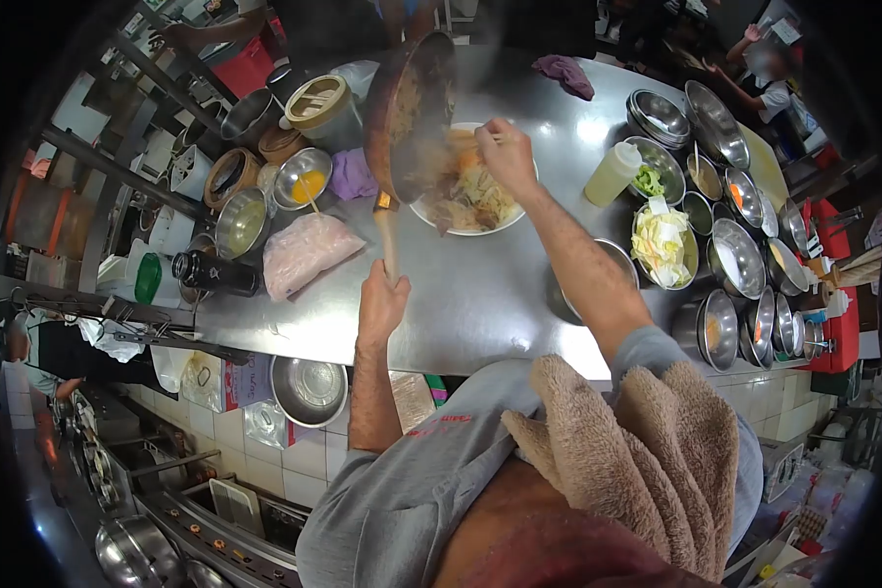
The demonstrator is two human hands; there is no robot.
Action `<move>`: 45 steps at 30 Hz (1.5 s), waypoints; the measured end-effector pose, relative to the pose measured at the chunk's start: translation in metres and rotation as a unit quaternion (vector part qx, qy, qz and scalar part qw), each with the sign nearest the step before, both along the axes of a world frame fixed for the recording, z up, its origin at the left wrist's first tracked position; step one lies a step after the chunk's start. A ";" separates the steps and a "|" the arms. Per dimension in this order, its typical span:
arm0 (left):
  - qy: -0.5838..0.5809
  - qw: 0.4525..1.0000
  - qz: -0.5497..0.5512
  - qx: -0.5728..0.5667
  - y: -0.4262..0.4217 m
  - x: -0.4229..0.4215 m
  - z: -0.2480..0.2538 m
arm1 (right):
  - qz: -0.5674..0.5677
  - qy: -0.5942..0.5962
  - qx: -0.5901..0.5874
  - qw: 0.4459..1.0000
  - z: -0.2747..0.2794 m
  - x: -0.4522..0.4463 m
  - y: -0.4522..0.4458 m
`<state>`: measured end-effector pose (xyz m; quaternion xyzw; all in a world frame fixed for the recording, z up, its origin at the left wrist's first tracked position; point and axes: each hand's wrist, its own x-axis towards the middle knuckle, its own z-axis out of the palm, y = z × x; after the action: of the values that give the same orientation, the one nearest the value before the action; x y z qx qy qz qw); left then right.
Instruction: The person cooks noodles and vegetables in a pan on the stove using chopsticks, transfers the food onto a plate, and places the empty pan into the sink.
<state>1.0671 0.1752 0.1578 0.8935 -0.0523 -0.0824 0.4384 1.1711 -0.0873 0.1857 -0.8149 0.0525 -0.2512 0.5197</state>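
My left hand (383, 306) is wrapped round the pale handle of a wok (381, 127). The wok is tipped steeply on its side over a white plate (495, 229), and steam rises between them. Noodles with vegetables and darker pieces (475, 201) lie heaped on that plate. Over the far right part of the plate, my right hand (507, 157) is closed, with its fingers turned toward the wok. What it grips is hidden by the hand and the steam.
A squeeze bottle (613, 174), a bowl of cut cabbage (662, 245) and several metal bowls (737, 258) stand at right. At left are a bag of pale pink food (309, 255), a bowl with yellow liquid (304, 181) and a black jar (216, 273). Other people stand farther off.
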 end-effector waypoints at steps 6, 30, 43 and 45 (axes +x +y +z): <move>0.044 0.998 0.022 -0.049 -0.010 0.003 0.001 | 0.067 -0.134 -0.002 0.989 -0.024 -0.060 0.073; 0.184 0.915 0.006 -0.359 -0.007 -0.041 0.037 | 0.075 -0.147 0.157 0.974 0.024 -0.047 0.054; 0.138 0.954 0.035 -0.265 -0.011 -0.072 0.022 | -0.001 -0.166 -0.084 0.982 0.011 -0.049 -0.015; 0.129 0.957 0.061 -0.251 -0.012 -0.076 0.028 | -0.015 -0.110 -0.001 0.994 0.010 -0.060 -0.017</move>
<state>0.9907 0.1628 0.1860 0.7379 0.0408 -0.1545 0.6557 1.1108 -0.1046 0.1958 -0.7817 0.0069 -0.3473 0.5180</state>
